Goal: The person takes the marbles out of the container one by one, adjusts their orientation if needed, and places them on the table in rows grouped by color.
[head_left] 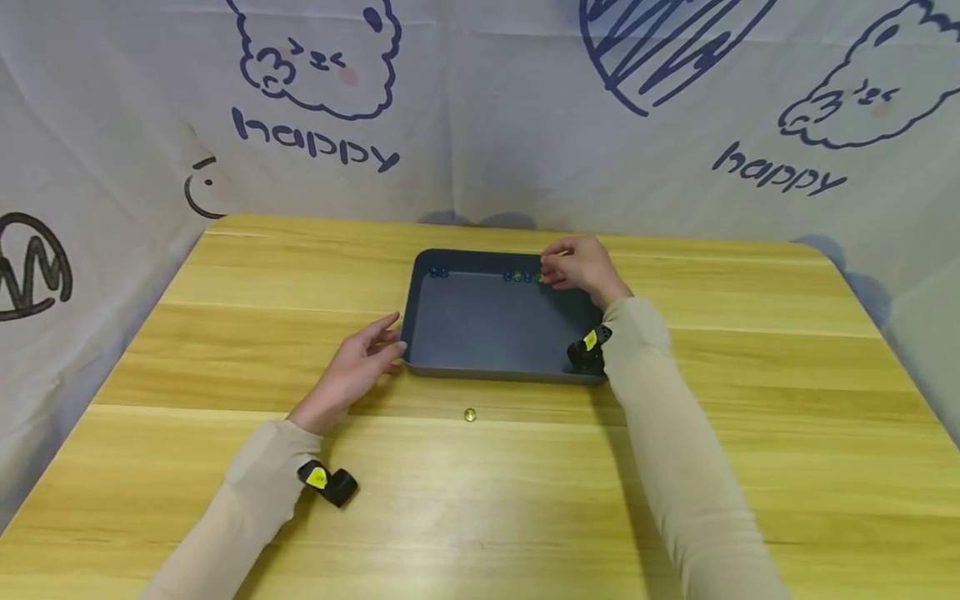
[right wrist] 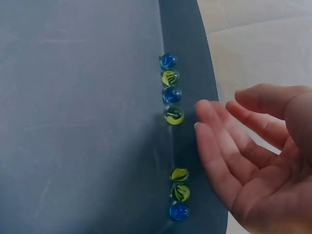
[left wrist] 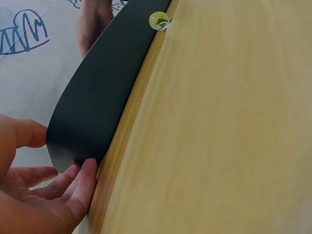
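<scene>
A dark grey tray [head_left: 487, 321] lies on the table, holding glass marbles along its far wall. In the right wrist view, a row runs blue marble [right wrist: 168, 61], yellow-green marble [right wrist: 170, 78], another blue one and another yellow-green one; past a gap lie two yellow-green marbles [right wrist: 180, 193] and a blue one. My right hand [head_left: 577, 271] hovers at the far wall beside these, fingers loosely extended and holding nothing. With relaxed fingers, my left hand [head_left: 358, 367] touches the tray's near left corner. A single yellow-green marble [head_left: 470, 414] sits on the table before the tray.
Two dark blue marbles [head_left: 438, 272] rest in the tray's far left corner. The wooden table [head_left: 225, 358] ends just behind the tray, where a white cloth [head_left: 480, 150] with drawings hangs. Black wrist cameras [head_left: 330, 485] are strapped to both sleeves.
</scene>
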### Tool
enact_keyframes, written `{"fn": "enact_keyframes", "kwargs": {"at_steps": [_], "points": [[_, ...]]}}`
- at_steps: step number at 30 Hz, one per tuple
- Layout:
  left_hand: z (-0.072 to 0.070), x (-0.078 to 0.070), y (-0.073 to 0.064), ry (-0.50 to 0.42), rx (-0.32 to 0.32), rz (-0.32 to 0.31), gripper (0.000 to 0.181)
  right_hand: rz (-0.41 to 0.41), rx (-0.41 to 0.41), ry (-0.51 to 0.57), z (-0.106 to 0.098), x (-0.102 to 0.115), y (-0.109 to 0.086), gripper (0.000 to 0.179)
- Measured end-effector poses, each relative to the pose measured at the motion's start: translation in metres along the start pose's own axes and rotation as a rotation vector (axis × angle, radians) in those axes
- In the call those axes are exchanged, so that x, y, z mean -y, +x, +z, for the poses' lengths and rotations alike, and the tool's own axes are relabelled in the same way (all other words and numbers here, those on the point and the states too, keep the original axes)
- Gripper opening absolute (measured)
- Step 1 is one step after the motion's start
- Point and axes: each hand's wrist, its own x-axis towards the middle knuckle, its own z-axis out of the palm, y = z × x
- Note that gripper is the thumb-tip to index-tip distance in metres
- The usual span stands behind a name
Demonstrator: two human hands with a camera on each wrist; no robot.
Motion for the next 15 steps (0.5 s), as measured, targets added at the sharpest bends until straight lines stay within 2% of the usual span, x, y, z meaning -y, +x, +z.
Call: {"fn": "enact_keyframes", "kwargs": {"at_steps": [6, 15], "points": [[0.0002, 0.0001, 0.0014, -0.006, -0.003, -0.003, 0.056, 0.031, 0.004, -0.064, 0.0001, 0.002, 0.0, 0.028], [-0.0012, 0.0004, -0.0003, -0.01, 0.004, -0.003, 0.056, 0.078, -0.027, -0.066, 0.0017, -0.0022, 0.0015, 0.027]]}}
